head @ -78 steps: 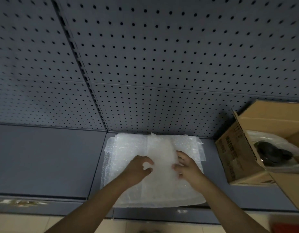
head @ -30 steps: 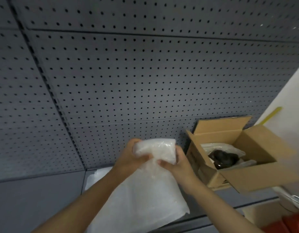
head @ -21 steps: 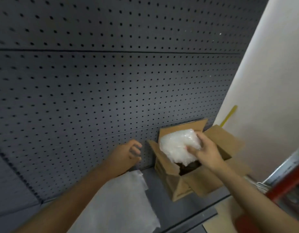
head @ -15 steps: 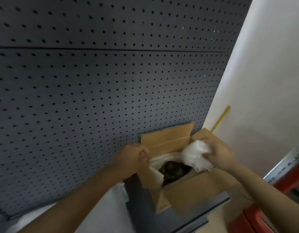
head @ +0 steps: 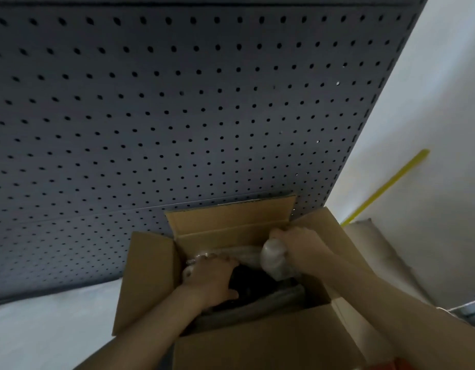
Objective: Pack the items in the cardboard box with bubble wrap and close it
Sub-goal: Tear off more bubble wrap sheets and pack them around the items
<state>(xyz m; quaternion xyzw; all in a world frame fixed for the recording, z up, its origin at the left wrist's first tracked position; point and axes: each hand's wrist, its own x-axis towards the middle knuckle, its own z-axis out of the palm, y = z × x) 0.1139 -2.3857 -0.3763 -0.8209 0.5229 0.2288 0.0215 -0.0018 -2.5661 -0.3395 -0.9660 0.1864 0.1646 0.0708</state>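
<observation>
An open cardboard box (head: pixel 231 220) stands on the shelf with all its flaps up. Inside lies a black item (head: pixel 251 283) amid clear wrap. My right hand (head: pixel 301 248) is closed around a wad of bubble wrap (head: pixel 272 256) and holds it at the box's right inner side. My left hand (head: pixel 211 276) reaches into the box at the left, palm down on the wrap beside the black item; whether it grips anything is hidden.
A dark pegboard wall (head: pixel 164 116) rises right behind the box. More bubble wrap sheets (head: pixel 52 311) lie on the shelf to the left. A white wall with a yellow strip (head: pixel 386 186) is at the right. Something red (head: pixel 407 365) shows at the bottom edge.
I lifted a bubble wrap wad from the sheets and carried it rightward in my right hand down into the box. My left hand went from the left flap into the box.
</observation>
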